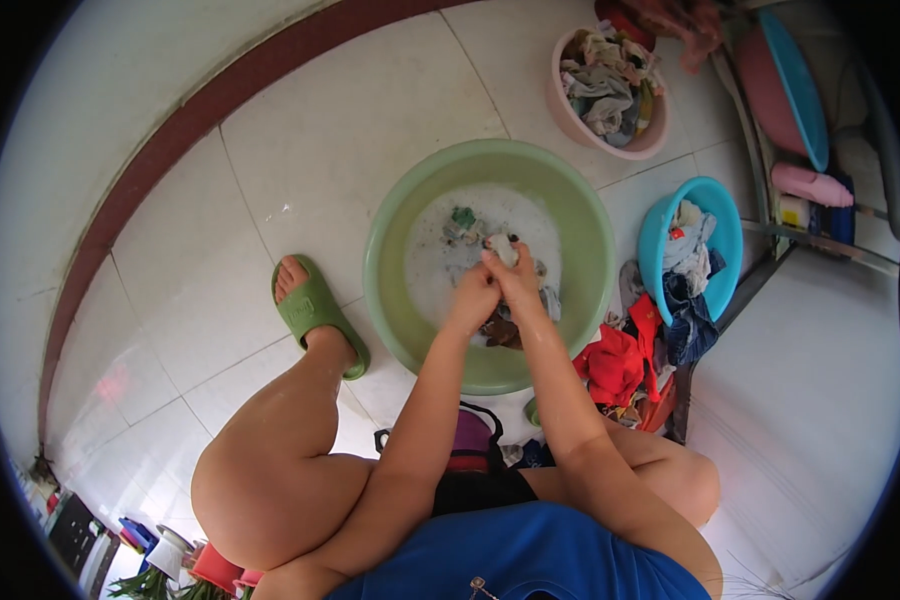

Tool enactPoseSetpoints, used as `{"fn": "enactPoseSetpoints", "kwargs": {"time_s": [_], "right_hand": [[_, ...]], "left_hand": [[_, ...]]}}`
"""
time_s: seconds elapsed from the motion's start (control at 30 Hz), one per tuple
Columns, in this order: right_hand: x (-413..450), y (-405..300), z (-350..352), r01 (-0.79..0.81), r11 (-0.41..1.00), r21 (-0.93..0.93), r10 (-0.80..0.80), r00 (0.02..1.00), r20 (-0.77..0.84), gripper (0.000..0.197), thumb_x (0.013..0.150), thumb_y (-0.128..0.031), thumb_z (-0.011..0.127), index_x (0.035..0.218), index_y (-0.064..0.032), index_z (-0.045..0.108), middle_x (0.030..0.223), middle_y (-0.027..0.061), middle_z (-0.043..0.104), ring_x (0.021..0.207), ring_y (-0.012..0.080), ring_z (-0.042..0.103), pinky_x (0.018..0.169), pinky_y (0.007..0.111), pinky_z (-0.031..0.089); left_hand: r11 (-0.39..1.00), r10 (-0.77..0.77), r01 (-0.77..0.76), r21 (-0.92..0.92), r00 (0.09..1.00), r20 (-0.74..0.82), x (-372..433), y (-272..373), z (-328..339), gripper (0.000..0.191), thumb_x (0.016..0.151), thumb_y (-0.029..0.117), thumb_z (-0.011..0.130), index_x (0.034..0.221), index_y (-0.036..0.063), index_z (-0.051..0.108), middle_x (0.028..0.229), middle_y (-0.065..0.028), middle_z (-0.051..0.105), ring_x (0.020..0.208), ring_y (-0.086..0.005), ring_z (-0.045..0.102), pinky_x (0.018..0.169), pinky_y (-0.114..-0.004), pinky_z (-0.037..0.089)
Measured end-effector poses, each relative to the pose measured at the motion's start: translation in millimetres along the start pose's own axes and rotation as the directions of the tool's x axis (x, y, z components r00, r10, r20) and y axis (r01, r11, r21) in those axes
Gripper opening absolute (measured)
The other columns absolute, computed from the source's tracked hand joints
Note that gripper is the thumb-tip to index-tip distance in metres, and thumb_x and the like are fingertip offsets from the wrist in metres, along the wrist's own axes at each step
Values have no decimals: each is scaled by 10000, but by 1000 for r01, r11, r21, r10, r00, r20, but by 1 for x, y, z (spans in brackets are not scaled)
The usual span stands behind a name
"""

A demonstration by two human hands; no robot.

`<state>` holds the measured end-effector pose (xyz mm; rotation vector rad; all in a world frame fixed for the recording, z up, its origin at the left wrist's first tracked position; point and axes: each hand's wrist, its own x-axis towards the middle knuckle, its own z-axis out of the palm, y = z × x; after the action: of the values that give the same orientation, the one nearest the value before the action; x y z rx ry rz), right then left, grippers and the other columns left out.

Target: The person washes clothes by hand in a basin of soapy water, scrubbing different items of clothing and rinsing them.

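Note:
A large green plastic basin (379,262) stands on the floor between my legs, with sudsy water (439,281) in its bottom. Over the water my right hand (520,279) grips a wet, light-coloured cloth (504,247), which pokes out above its fingers. Pressed against it is my left hand (477,297), its fingers curled at the same bunch; most of the cloth between the hands is hidden. A piece with a green patch (463,217) floats beyond them. Brown fabric (502,332) lies in the water below my wrists.
Behind the basin is a pink tub (557,112) of clothes. To the right, a blue tub (649,247) holds more laundry, with red clothing (613,364) heaped on the floor nearby. A metal rack (817,240) carries a pink bottle (810,184). My green slipper (305,309) is at left.

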<state>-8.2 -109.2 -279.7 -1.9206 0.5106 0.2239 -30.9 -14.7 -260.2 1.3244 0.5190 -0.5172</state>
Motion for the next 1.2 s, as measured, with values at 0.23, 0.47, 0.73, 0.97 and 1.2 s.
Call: {"fn": "enactPoseSetpoints", "kwargs": {"time_s": [0.23,0.47,0.73,0.97,1.2], "right_hand": [[15,-61,-31,285,932,-224,-336,911,-238,285,763,-215,661,951,-16,581,940,174,561,855,318,557,758,361,432],[44,-9,-18,104,781,-616,-31,991,128,489,753,-329,658,1081,21,567,1178,219,517,1052,346,525,833,365,426],[14,-21,-22,-256,965,54,223,912,343,461,789,-361,644,991,52,601,849,76,614,721,121,548,635,248,430],[13,-59,-49,-155,914,374,138,988,71,336,815,-325,636,970,-28,611,765,-9,592,628,89,506,556,229,391],[25,-31,-15,-230,973,38,211,938,275,412,719,-298,672,994,-8,575,815,67,603,717,167,550,640,302,442]], "left_hand": [[844,-213,159,-512,976,-47,3,-13,-17,383,785,63,522,1168,63,536,1022,-67,578,886,-157,538,766,-261,435],[939,344,-277,205,779,-524,25,-23,-20,593,783,101,580,1316,17,336,1028,-119,558,811,-197,536,785,-318,441],[949,24,-72,-307,987,-157,27,-34,-24,229,844,198,584,989,21,582,917,-30,584,831,-121,527,777,-258,415],[707,134,-191,-681,982,-135,11,9,-36,151,847,196,585,943,80,589,875,23,590,846,-96,516,765,-265,388],[939,267,-285,195,957,112,6,7,-13,108,807,145,590,804,43,625,731,-4,565,763,-124,515,676,-272,405]]}}
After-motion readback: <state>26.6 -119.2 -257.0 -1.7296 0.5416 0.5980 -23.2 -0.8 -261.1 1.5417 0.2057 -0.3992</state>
